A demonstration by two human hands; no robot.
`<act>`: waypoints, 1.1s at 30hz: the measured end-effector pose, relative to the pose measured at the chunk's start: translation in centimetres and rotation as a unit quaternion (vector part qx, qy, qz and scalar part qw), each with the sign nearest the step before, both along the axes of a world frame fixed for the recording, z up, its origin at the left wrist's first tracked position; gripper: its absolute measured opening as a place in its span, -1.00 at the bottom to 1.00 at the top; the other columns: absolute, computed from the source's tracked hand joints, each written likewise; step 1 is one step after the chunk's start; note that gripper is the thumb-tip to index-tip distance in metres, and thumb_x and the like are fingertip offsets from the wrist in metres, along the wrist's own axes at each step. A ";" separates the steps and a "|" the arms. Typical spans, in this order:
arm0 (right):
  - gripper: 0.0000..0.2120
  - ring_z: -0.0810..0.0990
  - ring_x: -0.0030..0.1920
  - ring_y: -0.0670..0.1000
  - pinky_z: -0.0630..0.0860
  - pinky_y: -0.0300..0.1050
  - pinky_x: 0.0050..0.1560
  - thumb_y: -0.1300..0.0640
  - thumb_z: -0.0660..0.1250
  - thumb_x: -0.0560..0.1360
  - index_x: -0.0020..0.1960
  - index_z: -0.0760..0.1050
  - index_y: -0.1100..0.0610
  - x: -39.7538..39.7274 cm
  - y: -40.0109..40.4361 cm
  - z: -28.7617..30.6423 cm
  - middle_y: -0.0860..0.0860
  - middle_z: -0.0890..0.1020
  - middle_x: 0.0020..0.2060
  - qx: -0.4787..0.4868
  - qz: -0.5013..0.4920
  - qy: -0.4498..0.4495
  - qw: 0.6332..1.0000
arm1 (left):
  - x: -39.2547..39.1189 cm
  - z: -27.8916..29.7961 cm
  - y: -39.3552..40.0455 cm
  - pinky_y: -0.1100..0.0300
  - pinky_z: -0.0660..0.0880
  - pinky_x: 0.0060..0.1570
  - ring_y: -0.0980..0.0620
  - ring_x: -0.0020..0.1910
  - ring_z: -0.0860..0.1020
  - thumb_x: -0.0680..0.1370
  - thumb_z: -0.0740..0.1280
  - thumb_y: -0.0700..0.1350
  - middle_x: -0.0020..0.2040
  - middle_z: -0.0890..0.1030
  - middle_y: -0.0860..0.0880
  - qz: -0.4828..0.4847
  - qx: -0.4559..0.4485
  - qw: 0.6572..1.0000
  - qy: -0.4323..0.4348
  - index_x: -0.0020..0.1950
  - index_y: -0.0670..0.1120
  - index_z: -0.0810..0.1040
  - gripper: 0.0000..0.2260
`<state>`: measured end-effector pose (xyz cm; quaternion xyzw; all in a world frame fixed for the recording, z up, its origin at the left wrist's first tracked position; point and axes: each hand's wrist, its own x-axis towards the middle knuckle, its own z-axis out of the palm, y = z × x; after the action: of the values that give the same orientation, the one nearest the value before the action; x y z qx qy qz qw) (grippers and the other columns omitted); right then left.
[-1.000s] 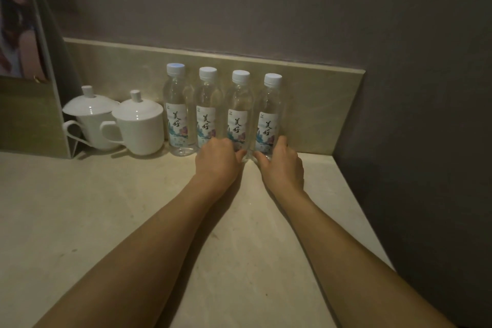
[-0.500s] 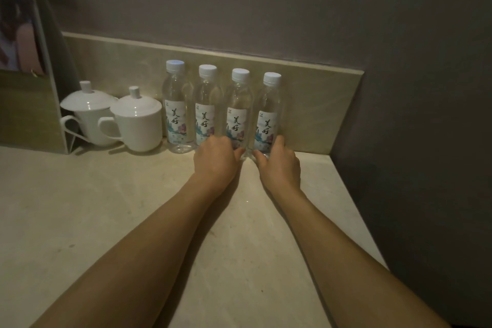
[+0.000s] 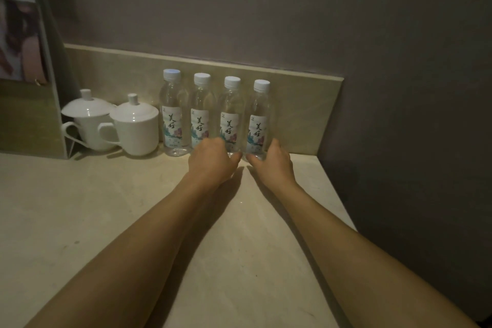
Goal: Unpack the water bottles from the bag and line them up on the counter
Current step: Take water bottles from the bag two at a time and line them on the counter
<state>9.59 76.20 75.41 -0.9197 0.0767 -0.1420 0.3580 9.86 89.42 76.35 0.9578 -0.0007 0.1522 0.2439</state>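
Note:
Several clear water bottles with white caps and flowered labels stand upright in a row on the beige counter (image 3: 133,221), against the low backsplash. The leftmost bottle (image 3: 173,114) stands free. My left hand (image 3: 213,161) is curled over the bases of the second bottle (image 3: 201,114) and the third bottle (image 3: 231,114), hiding them. My right hand (image 3: 275,161) wraps the base of the rightmost bottle (image 3: 259,117), thumb on its left and fingers on its right. No bag is in view.
Two white lidded cups (image 3: 135,128) stand left of the bottles, the nearer one almost touching the leftmost bottle. A framed card stand (image 3: 29,88) sits at the far left. A dark wall (image 3: 399,141) bounds the counter on the right.
Both hands stay at the bottle bases and the bottles keep their places. Only the camera has shifted slightly.

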 end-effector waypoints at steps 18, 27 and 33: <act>-0.74 0.59 -0.04 0.05 0.48 -0.13 -0.04 0.08 0.34 0.50 0.14 0.55 0.15 -5.5 -6.9 5.1 -0.02 0.59 -0.18 0.069 -0.016 -0.136 0.988 | -3.4 4.2 -8.1 -0.03 0.57 0.01 -0.17 0.01 0.61 0.52 0.21 0.18 0.00 0.67 -0.08 -0.085 -0.019 0.994 -0.061 0.08 -0.03 0.59 -0.65; -0.91 0.64 -0.22 0.00 0.60 -0.07 -0.10 0.05 0.38 0.50 -0.06 0.55 0.05 -11.9 -20.2 5.6 -0.07 0.62 -0.29 0.111 -0.059 -0.209 0.970 | -9.3 6.9 -20.8 0.00 0.55 0.08 -0.14 0.08 0.61 0.54 0.24 0.19 0.07 0.66 -0.07 -0.167 -0.054 0.982 -0.077 0.17 -0.02 0.56 -0.64; -0.94 0.66 -0.25 0.04 0.64 0.04 -0.10 0.12 0.38 0.48 -0.11 0.51 -0.01 -15.7 -29.1 5.1 -0.07 0.61 -0.32 0.138 -0.053 -0.217 0.965 | -14.3 6.6 -29.3 -0.03 0.57 0.06 -0.12 0.04 0.62 0.52 0.22 0.23 0.02 0.67 -0.01 -0.171 -0.069 0.980 -0.073 0.14 0.04 0.55 -0.64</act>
<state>-6.08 47.11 80.51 -0.8029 0.0641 -0.3452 0.4818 -4.41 60.16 82.95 0.9106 -0.1721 0.1771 0.3313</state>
